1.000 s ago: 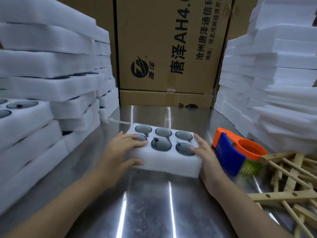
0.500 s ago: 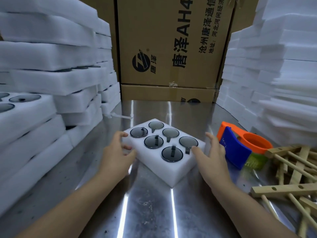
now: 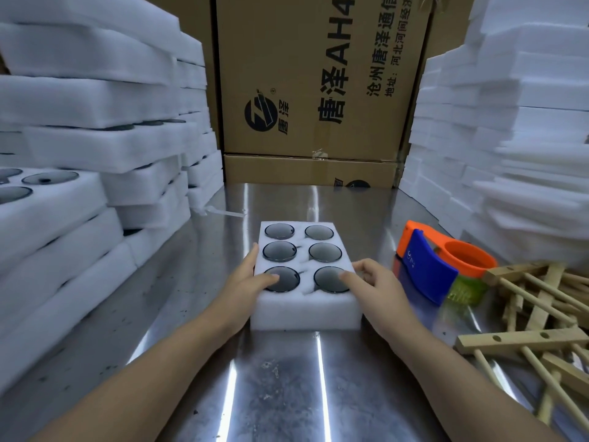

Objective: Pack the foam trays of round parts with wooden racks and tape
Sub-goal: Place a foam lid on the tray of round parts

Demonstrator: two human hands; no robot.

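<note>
A white foam tray (image 3: 306, 309) with several dark round parts (image 3: 279, 251) in its pockets lies lengthwise on the steel table, short end towards me. My left hand (image 3: 247, 283) grips its near left edge, thumb on the near-left part. My right hand (image 3: 374, 287) grips the near right edge, thumb on the near-right part. An orange and blue tape dispenser (image 3: 441, 266) lies just right of the tray. Wooden racks (image 3: 526, 317) are piled at the right.
Tall stacks of foam trays (image 3: 79, 148) line the left side, and plain foam sheets (image 3: 516, 122) are stacked on the right. Cardboard boxes (image 3: 318, 78) close off the back. The steel table (image 3: 277, 384) shows between my arms.
The tray has been turned from a diagonal position to lie lengthwise away from me. Both hands moved from its sides onto its near end, thumbs on top.
</note>
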